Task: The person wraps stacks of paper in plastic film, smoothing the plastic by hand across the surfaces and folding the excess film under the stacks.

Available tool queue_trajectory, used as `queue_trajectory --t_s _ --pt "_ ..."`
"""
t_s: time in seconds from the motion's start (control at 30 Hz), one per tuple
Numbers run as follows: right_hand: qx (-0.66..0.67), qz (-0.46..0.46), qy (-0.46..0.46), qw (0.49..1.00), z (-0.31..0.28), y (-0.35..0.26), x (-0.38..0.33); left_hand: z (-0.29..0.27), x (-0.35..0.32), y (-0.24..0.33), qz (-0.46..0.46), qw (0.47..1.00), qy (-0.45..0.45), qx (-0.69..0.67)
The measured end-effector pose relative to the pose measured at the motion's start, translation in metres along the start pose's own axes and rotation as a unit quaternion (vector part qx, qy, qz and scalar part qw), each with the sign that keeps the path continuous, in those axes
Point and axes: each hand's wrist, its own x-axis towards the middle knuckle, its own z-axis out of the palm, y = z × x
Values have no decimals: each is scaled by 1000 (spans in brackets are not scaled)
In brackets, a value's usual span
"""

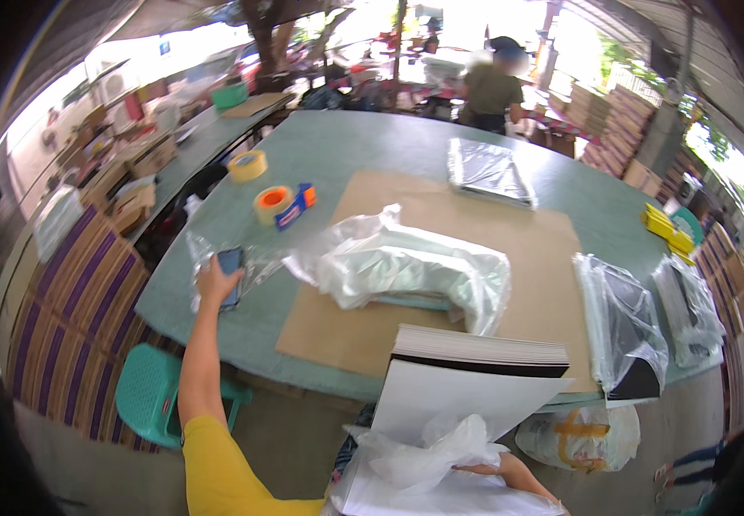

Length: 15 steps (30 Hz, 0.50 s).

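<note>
At the left edge of the table, my left hand is closed around a dark phone, beside thin clear plastic film. My right hand is at the lower edge, its fingers partly hidden against a crumpled translucent plastic bag. That bag lies over large white sheets propped close to my body. Behind them stands a thick stack of boards with a black face. Ahead, a plastic-wrapped bundle rests on brown cardboard.
Tape rolls and a blue-orange tape dispenser lie at the table's left. Plastic-wrapped packs line its right side, another pack its far side. A green stool stands below left. A person works beyond the table.
</note>
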Motion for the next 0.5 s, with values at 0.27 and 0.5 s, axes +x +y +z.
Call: queue_trajectory --t_s 0.27,0.5 --pt "-117 -111 113 980 9 36 -6 10 33 54 -45 989 -139 -12" --pt "-20 -110 32 993 1 25 17 40 50 -22 56 994 -77 -56"
